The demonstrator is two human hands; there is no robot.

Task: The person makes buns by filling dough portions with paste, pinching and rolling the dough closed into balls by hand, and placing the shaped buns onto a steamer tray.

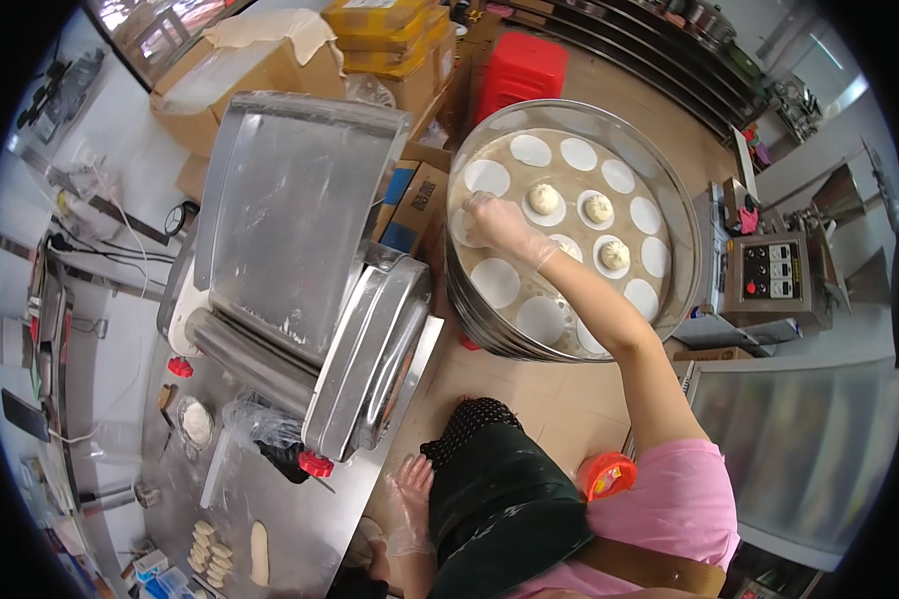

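Observation:
My right hand (501, 224), in a clear plastic glove, reaches across a large round metal steamer (454, 299). Its fingers are bent together over a white paper round (462, 228) near the left wall; what they hold, if anything, is hidden. To the right of that hand, several pleated buns, one of them a white bun (543, 199), sit on paper rounds. One bun (566, 250) is partly covered by my wrist. Beside the dark apron (509, 489), my left hand (411, 491) hangs gloved, its fingers stretched out and holding nothing.
A dough-rolling machine (300, 240) stands left of the steamer on a steel table (300, 519). On this table lie small dough pieces (210, 554), a dough roll (260, 552) and a bowl of flour (197, 421). A red stool (519, 75) is behind the steamer.

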